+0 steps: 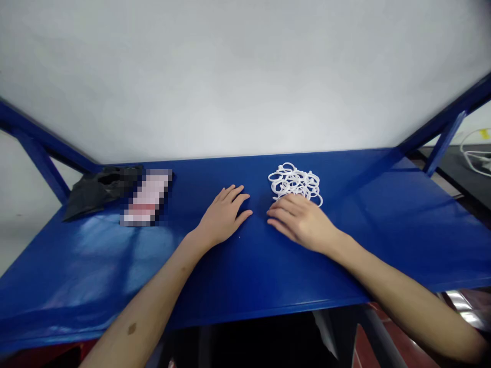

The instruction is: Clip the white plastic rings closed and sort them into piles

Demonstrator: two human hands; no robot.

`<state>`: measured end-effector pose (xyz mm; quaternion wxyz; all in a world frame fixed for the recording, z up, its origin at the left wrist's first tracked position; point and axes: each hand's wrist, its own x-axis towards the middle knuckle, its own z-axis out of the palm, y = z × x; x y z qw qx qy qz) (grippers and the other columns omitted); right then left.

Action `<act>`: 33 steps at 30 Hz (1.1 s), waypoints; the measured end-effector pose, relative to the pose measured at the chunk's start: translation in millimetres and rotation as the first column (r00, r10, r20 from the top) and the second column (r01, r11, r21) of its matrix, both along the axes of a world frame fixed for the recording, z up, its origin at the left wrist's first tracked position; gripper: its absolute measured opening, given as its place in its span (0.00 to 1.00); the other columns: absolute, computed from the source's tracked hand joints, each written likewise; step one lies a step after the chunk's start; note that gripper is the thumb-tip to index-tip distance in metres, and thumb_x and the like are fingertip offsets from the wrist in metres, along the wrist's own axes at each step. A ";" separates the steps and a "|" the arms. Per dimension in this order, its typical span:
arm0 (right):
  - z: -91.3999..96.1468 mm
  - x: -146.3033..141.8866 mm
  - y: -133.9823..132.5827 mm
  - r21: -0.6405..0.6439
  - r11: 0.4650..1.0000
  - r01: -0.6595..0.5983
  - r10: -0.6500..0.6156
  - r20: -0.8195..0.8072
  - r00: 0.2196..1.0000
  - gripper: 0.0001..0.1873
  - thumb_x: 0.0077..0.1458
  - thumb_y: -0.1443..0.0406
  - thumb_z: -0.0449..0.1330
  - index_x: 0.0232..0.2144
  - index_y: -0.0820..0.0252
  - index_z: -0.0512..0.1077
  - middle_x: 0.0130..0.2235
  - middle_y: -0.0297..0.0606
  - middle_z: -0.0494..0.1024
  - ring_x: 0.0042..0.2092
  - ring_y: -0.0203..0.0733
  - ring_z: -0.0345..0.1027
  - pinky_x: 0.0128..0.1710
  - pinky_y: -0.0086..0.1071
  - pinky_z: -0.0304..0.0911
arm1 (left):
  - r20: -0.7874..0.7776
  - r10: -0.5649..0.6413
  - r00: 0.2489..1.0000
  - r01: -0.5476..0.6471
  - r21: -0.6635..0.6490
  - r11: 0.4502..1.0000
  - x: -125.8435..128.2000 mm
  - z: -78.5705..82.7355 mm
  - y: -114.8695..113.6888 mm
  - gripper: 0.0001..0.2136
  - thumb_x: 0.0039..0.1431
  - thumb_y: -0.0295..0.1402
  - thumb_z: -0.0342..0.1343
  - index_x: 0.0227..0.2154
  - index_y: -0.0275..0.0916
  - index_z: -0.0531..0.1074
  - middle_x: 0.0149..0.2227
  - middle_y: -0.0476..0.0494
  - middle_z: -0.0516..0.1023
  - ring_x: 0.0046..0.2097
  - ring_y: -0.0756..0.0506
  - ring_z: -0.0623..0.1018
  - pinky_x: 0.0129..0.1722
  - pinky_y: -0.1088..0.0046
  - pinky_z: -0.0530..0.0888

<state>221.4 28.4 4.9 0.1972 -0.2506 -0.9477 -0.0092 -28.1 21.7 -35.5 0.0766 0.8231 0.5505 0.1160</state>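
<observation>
My left hand lies flat, palm down, on the blue shelf top, fingers stretched out and holding nothing. My right hand also rests palm down, fingers extended toward the left, just in front of a heap of white plastic rings. Its knuckles sit close to the nearest rings, and I cannot tell whether they touch. The two hands are a short gap apart near the middle of the surface.
A crumpled black bag lies at the back left, beside a blurred pinkish packet. Blue diagonal braces frame both sides. A white wall stands behind. A white cable lies on a dark surface at far right.
</observation>
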 end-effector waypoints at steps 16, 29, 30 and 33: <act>-5.7 11.0 12.1 -0.111 0.991 0.076 -0.064 0.108 0.992 0.10 0.65 0.66 0.55 0.37 0.64 0.75 0.39 0.44 0.75 0.41 0.46 0.65 0.43 0.40 0.67 | -0.013 -0.016 1.000 0.016 -0.020 1.000 0.4 1.0 0.3 0.23 0.70 0.45 0.47 0.62 0.38 0.66 0.69 0.36 0.61 0.70 0.35 0.58 0.69 0.50 0.57; -8.4 0.8 2.5 -0.125 0.991 0.053 -0.068 -0.115 0.991 0.10 0.68 0.64 0.54 0.39 0.60 0.73 0.39 0.42 0.77 0.41 0.43 0.69 0.42 0.37 0.67 | 0.070 -0.059 0.996 0.051 0.104 0.993 0.5 2.3 -1.0 0.17 0.68 0.40 0.52 0.55 0.37 0.70 0.60 0.37 0.72 0.62 0.37 0.69 0.62 0.52 0.67; -7.2 1.5 2.8 -0.113 0.988 0.104 -0.120 -0.152 0.981 0.09 0.68 0.63 0.54 0.38 0.60 0.73 0.39 0.42 0.77 0.41 0.43 0.70 0.42 0.36 0.67 | 0.092 -0.077 0.993 0.065 0.126 0.990 1.6 4.2 -1.5 0.15 0.68 0.39 0.53 0.53 0.37 0.71 0.57 0.38 0.74 0.59 0.38 0.71 0.59 0.53 0.70; -5.6 4.2 4.6 -0.087 0.957 0.278 -0.290 -0.239 0.926 0.10 0.67 0.61 0.56 0.35 0.61 0.72 0.37 0.41 0.78 0.38 0.41 0.72 0.38 0.34 0.67 | 0.157 -0.170 0.973 0.133 0.223 0.966 7.7 9.6 -4.9 0.09 0.68 0.35 0.53 0.45 0.38 0.74 0.50 0.41 0.78 0.52 0.42 0.74 0.54 0.58 0.72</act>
